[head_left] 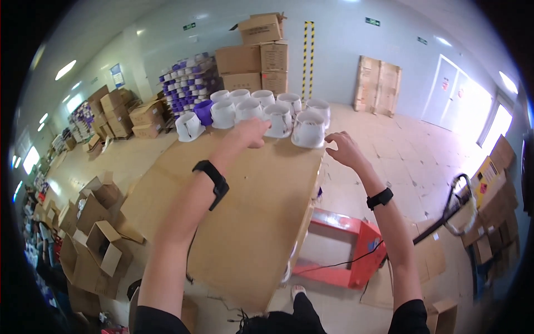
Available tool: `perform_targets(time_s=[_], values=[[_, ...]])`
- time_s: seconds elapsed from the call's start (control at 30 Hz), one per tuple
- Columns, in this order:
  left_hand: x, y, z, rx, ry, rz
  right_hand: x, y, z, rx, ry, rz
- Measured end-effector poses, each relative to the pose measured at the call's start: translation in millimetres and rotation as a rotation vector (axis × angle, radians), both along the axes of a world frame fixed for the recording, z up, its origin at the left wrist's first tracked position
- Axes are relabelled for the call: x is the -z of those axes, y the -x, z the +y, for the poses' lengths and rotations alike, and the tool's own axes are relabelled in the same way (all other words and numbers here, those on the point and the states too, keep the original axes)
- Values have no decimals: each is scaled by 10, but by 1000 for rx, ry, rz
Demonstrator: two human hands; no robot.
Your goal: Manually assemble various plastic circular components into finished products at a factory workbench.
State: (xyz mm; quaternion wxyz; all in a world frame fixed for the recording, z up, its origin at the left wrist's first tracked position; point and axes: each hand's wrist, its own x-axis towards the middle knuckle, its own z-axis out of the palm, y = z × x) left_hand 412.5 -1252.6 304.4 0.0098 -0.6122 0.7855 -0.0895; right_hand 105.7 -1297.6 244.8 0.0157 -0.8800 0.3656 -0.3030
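Observation:
My left hand [252,132] is over the far part of the brown table, thumb and fingers apart, in front of the white round-mouthed plastic pots. It holds nothing that I can see; a white pot [277,122] stands just beyond its fingers. My right hand [344,150] is off the table's right edge, fingers curled but apart from the thumb, close beside the nearest white pot [308,131]. Whether its fingertips touch that pot, I cannot tell. Several more white pots and one purple pot [203,113] are grouped at the far end; a white pot with a dark line [189,127] is leftmost.
The brown tabletop [245,211] reaches toward me. A red pallet jack [361,256] stands at its right, with a black handle [445,217]. Open cardboard boxes [105,245] lie at left. Stacked cartons [239,61] and piled purple and white pots [189,83] are behind.

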Motion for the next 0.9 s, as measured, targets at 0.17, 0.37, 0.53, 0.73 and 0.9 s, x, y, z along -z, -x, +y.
perform_targets(time_s=[0.17, 0.37, 0.53, 0.73, 0.9], values=[[208, -124, -969, -38, 159, 73, -163, -428, -1042, -160, 9, -55], [612, -144, -1628, 1, 79, 106, -197, -680, -1546, -210, -152, 90], [790, -179, -1728, 3, 206, 37, -79, -724, -1861, -340, -271, 229], [664, -186, -1758, -33, 82, -10, -31, -869, -1849, -222, -305, 652], [886, -109, -1759, -43, -21, 126, -62, -792, -1820, -174, -206, 695]])
